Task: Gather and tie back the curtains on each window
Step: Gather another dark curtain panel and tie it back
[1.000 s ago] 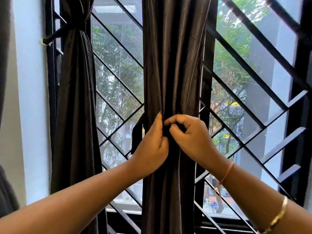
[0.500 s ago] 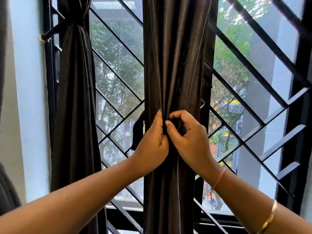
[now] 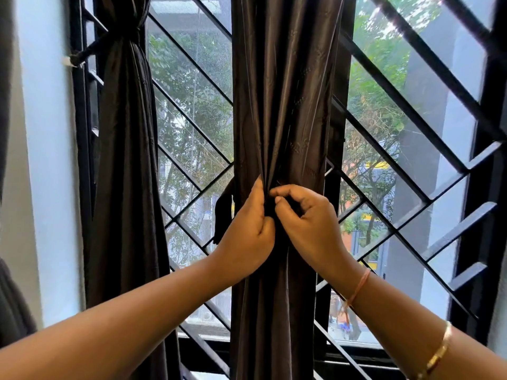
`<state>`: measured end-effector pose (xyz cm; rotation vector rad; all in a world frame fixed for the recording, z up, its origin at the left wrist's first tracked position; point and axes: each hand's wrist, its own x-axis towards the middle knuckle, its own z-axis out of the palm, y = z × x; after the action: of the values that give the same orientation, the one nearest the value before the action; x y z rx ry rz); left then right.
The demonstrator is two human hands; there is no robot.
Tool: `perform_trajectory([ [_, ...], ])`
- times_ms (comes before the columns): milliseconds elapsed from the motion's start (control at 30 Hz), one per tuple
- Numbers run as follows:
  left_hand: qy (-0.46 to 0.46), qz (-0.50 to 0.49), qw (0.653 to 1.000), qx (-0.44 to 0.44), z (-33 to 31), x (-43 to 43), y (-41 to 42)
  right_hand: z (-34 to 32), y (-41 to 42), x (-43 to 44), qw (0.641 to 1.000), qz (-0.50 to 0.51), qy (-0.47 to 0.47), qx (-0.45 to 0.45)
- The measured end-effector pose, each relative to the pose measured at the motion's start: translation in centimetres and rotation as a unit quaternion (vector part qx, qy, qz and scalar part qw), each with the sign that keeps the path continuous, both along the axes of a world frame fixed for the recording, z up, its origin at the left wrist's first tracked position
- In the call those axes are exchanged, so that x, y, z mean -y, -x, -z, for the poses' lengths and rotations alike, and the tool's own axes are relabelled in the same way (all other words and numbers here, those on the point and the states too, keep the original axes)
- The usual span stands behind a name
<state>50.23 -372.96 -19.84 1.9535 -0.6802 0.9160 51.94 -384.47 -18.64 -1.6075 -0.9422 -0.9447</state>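
A dark brown curtain hangs gathered into a narrow column at the window's middle post. A dark tie-back strap runs round it at hand height, and its loose end dangles to the left. My left hand grips the strap and the bunched fabric from the left. My right hand pinches the strap with thumb and forefinger right beside it. The knot itself is hidden between my hands. A second brown curtain on the left is tied back high up by a strap fixed to the wall.
Black diagonal window grille bars cross the panes behind both curtains, with trees and buildings outside. A pale blue wall borders the window on the left. More dark fabric hangs at the far left edge.
Both hands stay at the strap in the same spot. My right thumb and forefinger have closed in tighter on it. The view has tilted slightly.
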Motion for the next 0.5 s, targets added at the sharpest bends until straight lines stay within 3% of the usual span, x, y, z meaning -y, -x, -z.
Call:
perform_trajectory([
  [100,-0.011,-0.023,0.999,0.019,0.1,0.1,-0.1,0.7,-0.7,0.5,0.992,0.109,0.032,0.046],
  [200,-0.025,-0.068,0.997,0.014,0.4,-0.3,-0.4,0.8,-2.0,2.5,0.963,0.254,0.087,0.016],
  [267,-0.02,-0.076,0.997,0.0,0.6,-0.7,-0.5,1.0,-2.2,3.3,0.95,0.289,0.113,0.004],
  [400,-0.027,-0.051,0.998,0.03,0.1,0.0,-0.2,1.6,-1.0,1.7,0.971,0.197,0.119,0.067],
  [500,-0.027,-0.009,0.999,0.028,0.1,0.8,-0.3,1.4,-0.7,0.6,0.989,0.114,0.082,0.054],
])
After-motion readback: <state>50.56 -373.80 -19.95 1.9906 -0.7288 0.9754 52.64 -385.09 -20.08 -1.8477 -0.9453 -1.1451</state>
